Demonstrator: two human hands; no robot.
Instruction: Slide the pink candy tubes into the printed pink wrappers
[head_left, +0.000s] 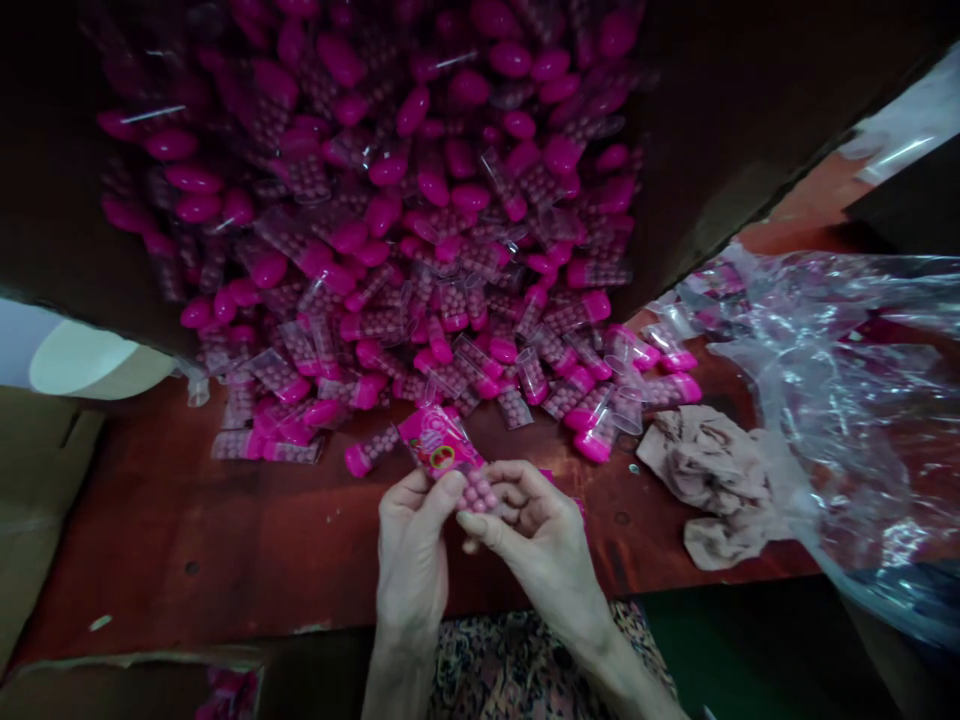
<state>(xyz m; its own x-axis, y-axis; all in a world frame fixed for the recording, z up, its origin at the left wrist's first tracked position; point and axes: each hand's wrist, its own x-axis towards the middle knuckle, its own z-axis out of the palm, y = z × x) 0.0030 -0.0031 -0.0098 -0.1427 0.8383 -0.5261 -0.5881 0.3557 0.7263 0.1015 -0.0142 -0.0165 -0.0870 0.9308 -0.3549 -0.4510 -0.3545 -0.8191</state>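
Between my two hands is a small candy container, clear with pink balls showing, with a bright pink printed label at its upper end. My left hand grips it from the left, thumb pressed on its front near the label. From the right, my right hand pinches its lower end between thumb and curled fingers. Just beyond, a loose tube of pink balls with a pink cap lies on the table. Part of a pink piece shows behind my right hand, mostly hidden.
A large heap of pink-capped candy tubes spills from a dark box onto the red-brown table. To the right are a crumpled cloth and a clear plastic bag. A white bowl-like container stands at the left.
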